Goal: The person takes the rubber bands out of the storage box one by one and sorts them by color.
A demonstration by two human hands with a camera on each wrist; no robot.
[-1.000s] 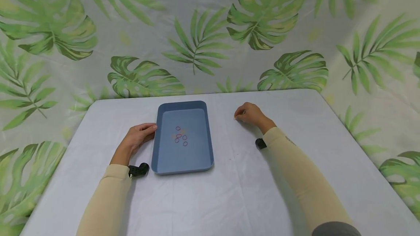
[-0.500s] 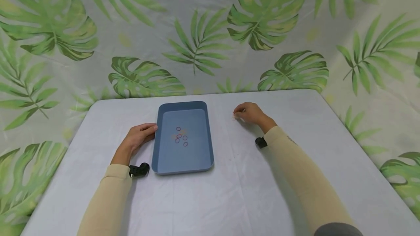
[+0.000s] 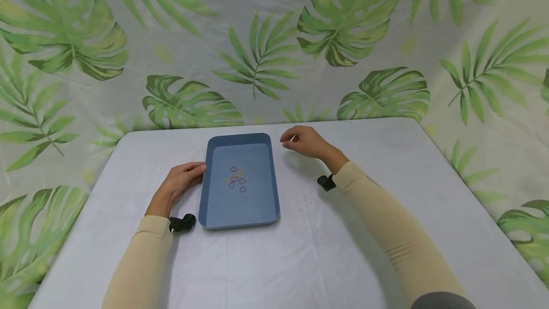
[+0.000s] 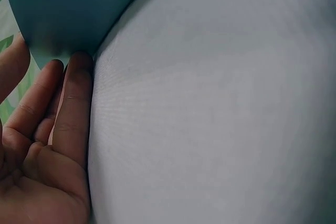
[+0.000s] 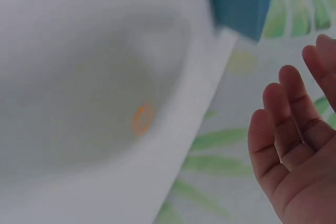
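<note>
Flat, left hand [image 3: 182,179] touches tray [image 3: 212,213]; right hand [image 3: 302,140] raised, grip loosely curled.

- The tray [image 3: 214,204] sits on the table [image 3: 300,252], a bit left of the middle.
- Small rings [image 3: 237,178] lie in the tray, near its middle, close together.
- The left hand [image 3: 180,181] rests on the table, left of the tray, touching its left side.
- The right hand [image 3: 302,141] is right of the tray, near its far right corner, just above the table.
- One ring [image 5: 142,117] lies on the table, right of the tray.
- A leaf curtain [image 3: 266,51] hangs behind the tray and the table.
</note>
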